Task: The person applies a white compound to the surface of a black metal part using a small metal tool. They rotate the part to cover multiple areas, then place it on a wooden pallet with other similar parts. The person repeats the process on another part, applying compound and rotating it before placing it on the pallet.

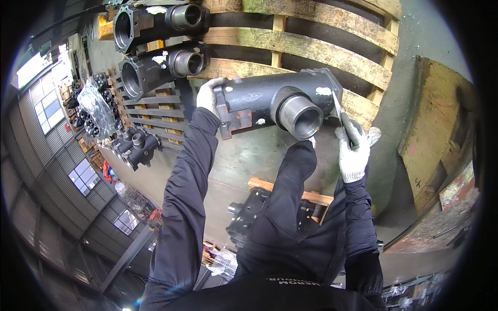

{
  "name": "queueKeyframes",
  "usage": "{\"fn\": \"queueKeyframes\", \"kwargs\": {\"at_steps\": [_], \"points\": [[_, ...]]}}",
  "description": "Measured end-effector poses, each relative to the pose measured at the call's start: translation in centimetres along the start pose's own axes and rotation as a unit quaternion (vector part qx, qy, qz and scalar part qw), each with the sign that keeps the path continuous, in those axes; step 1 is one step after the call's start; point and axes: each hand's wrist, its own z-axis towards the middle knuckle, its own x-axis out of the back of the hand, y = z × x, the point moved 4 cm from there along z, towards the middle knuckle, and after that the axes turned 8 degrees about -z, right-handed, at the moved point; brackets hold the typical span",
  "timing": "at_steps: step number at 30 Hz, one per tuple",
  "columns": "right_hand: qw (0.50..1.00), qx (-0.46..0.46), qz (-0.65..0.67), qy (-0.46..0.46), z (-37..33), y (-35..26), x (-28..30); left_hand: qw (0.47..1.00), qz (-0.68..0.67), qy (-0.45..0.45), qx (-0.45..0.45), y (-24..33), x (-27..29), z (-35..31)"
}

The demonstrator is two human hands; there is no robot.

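"Dark jacket cloth [223,298] comes nearest, at the bottom. What lies beyond it, from the left?"

"An upper casting [153,26] and a lower casting [150,75], at the left end of a wooden pallet [311,46]. Then the left hand [208,97], gloved, its fingers clamped over the left end of a black housing [254,96]."

"Where exactly is that housing?"

"Along the pallet's near edge, its machined port [293,110] facing the wearer. I can't tell whether the wood bears any of its weight."

"Farther right?"

"The right flange [331,83] of the housing, with a thin tool [340,111] at its edge; whether they touch is too small to tell. Gloved fingers of the right hand [354,150] are closed round that tool."

"Which step would you call that?"

"Edge work, I judge: scraping or cleaning the flange's rim."

"And the next move?"

"It calls for a firm left hold, so the housing can't roll, and a light, even stroke along the rim, right knuckles clear of the corner."
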Motion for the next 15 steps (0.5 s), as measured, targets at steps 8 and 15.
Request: {"fn": "queueKeyframes", "kwargs": {"at_steps": [8,15], "points": [[0.994,-0.103,0.038,-0.02,-4.4,6.5,1.7,0.999,-0.024,0.015,-0.024,-1.7,0.1,-2.8],[0.973,-0.196,0.122,-0.012,-6.1,8.2,3.5,0.993,-0.09,0.033,-0.066,-6.0,-2.2,-8.9]]}}
